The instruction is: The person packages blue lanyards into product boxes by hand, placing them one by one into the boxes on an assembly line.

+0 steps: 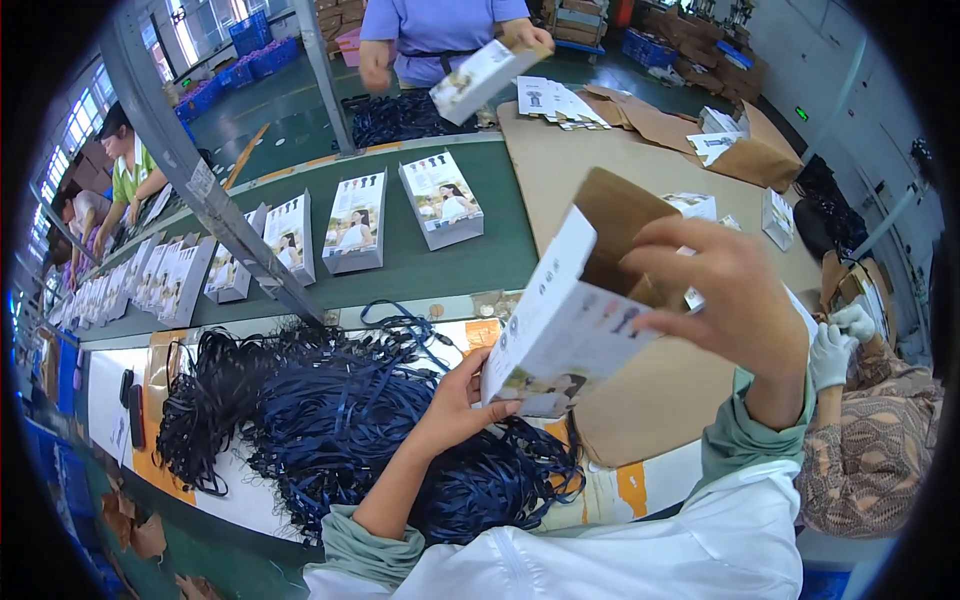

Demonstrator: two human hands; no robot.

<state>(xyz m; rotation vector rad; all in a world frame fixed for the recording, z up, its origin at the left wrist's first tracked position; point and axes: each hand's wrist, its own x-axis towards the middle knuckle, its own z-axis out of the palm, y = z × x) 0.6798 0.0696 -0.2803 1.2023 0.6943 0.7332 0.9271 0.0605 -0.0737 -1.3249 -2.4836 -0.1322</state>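
My left hand [463, 402] grips the lower end of a white printed carton [560, 340], thumb in front and fingers behind. The carton is tilted, its brown inside showing at the open top. Over that opening is my right hand [715, 290], slightly blurred, thumb and fingers apart beside the carton's rim. Nothing shows held between them. Below my left forearm lies a large heap of dark blue lanyard-like straps [350, 410], with a blacker bundle [215, 400] at its left end.
Similar cartons [355, 220] stand in a row on the green conveyor belt [490, 170]. A metal post [200, 180] rises at left. Across the belt a person in purple [440, 35] holds another carton [485, 80]. White-gloved hands [835, 350] of another person work at right, beside the cardboard-covered table [640, 410].
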